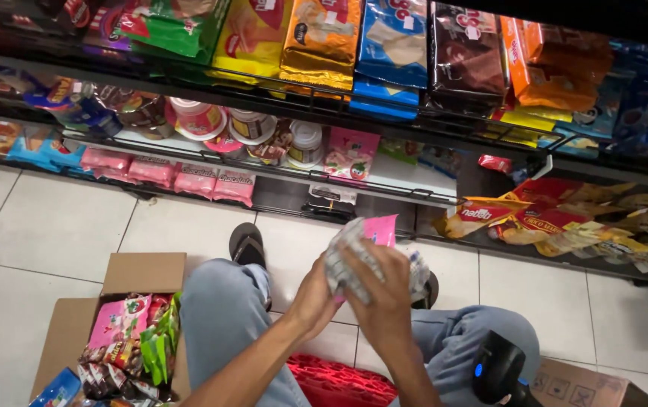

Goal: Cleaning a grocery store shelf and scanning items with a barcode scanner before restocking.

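My left hand [310, 298] and my right hand [384, 298] are together above my knees, both closed on a stack of flat snack packets [361, 252], silvery-white with a pink one [381, 228] sticking out at the top. The right hand wraps over the front of the stack and the left supports it from the side. I am crouched in blue jeans in front of low store shelves. A row of pink packets [165, 173] lies on the bottom shelf straight ahead.
An open cardboard box [143, 273] of mixed snack packs sits on the tiled floor at lower left. A black handheld scanner [497, 371] rests by my right knee, next to another carton [580, 384]. A red packet [339, 380] lies between my legs. The wire-edged shelves hold biscuits, cups and chips.
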